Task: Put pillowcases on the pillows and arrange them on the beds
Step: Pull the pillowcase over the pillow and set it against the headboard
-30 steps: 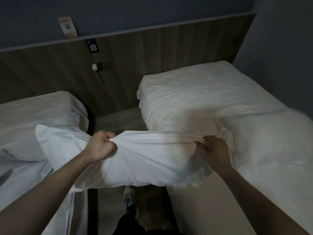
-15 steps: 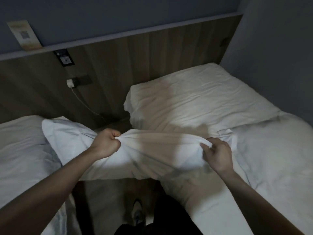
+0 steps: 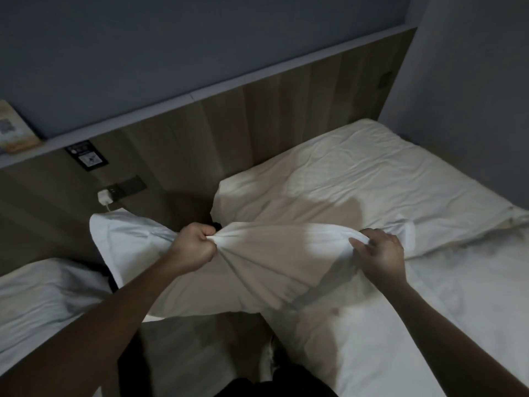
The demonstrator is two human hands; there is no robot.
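I hold a white pillow in its pillowcase (image 3: 269, 270) lengthwise over the gap between two beds. My left hand (image 3: 192, 247) is a fist bunched on the top edge of the cloth near the middle. My right hand (image 3: 380, 255) pinches the same edge at the pillow's right end, above the right bed (image 3: 429, 325). The pillow's left corner sticks out past my left hand. A second white pillow (image 3: 357, 179) lies flat at the head of the right bed. The left bed (image 3: 34, 299) shows at the lower left.
A wooden headboard panel (image 3: 229, 133) with a ledge runs behind both beds. On it are a dark switch plate (image 3: 86, 156) and a socket with a white charger (image 3: 104, 196). A card (image 3: 14, 130) leans on the ledge. The grey wall (image 3: 472, 81) hems the right bed. My shoe (image 3: 269, 359) stands in the aisle.
The view has swung right and closer to the right bed. The pillow has moved with both hands toward that bed. Both grips are unchanged.
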